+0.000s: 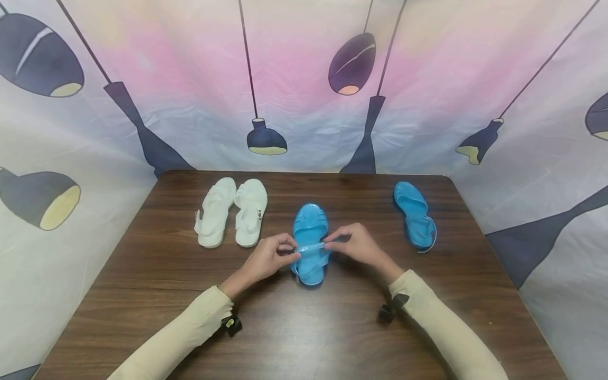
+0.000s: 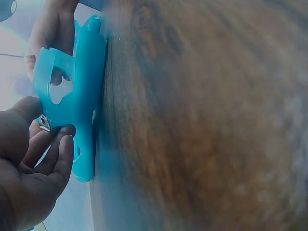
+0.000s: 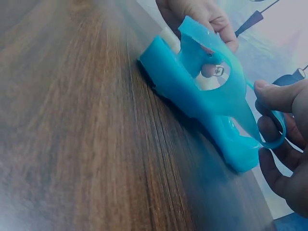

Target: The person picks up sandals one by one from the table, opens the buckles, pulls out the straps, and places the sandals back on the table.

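Observation:
A blue sandal (image 1: 310, 219) lies on the table in front of me, toe pointing away. Its ankle strap (image 1: 311, 247) stretches across between both hands. My left hand (image 1: 267, 257) pinches the strap at its left side, thumb and fingers right by the small metal buckle (image 2: 44, 122). On the other side my right hand (image 1: 357, 244) pinches the strap's loose part, which curves in a loop (image 3: 280, 137) between thumb and fingers in the right wrist view. The heel (image 3: 156, 55) of the sandal rests on the wood.
Two white sandals, one left (image 1: 216, 216) and one right (image 1: 250, 211), stand side by side at the back left of the brown table (image 1: 304, 338). The other blue sandal (image 1: 414, 211) lies at the back right, its strap hanging loose. A printed cloth (image 1: 304, 79) hangs behind.

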`<state>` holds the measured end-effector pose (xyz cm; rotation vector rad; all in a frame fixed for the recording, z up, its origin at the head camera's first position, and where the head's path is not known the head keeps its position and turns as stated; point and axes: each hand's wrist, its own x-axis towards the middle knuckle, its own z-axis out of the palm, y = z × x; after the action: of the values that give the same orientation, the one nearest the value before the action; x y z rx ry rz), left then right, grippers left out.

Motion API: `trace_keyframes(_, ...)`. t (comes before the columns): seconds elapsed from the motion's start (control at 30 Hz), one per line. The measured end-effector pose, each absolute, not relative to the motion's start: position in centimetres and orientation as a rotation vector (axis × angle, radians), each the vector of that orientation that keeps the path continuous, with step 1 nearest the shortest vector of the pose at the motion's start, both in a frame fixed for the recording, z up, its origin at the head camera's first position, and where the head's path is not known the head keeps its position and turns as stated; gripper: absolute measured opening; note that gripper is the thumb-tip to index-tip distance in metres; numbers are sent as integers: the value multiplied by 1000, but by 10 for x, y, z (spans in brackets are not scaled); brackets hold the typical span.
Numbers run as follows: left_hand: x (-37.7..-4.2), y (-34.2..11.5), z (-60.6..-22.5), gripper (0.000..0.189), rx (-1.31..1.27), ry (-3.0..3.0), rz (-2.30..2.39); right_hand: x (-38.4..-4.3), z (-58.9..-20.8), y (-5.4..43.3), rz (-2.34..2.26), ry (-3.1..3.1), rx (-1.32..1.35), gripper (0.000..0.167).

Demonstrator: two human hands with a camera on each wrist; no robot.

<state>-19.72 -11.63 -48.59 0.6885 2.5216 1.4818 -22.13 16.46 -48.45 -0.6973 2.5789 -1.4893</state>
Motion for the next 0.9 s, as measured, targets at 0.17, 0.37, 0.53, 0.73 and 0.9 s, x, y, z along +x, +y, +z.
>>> trace_keyframes(0.17, -197, -118, -485, 14, 673, 2520, 1489, -222, -484, 169, -1525, 2601, -632, 11)
trace_keyframes(0.37, -196, -120, -485, 13, 647, 2522, 1487, -225, -482, 173, -1543, 2613, -568, 17)
trace_keyframes(0.53, -196, -119, -484, 15, 620, 2526, 1490, -229, -475, 168, -1550, 2596, -639, 28)
trace_keyframes(0.73, -195, -116, -483, 19, 608, 2527, 1507, -236, -463, 155, -1473, 2638, -681, 33)
trace_keyframes(0.9, -194, -115, -482, 20, 618, 2536, 1516, -244, -456, 139, -1349, 2689, -799, 23)
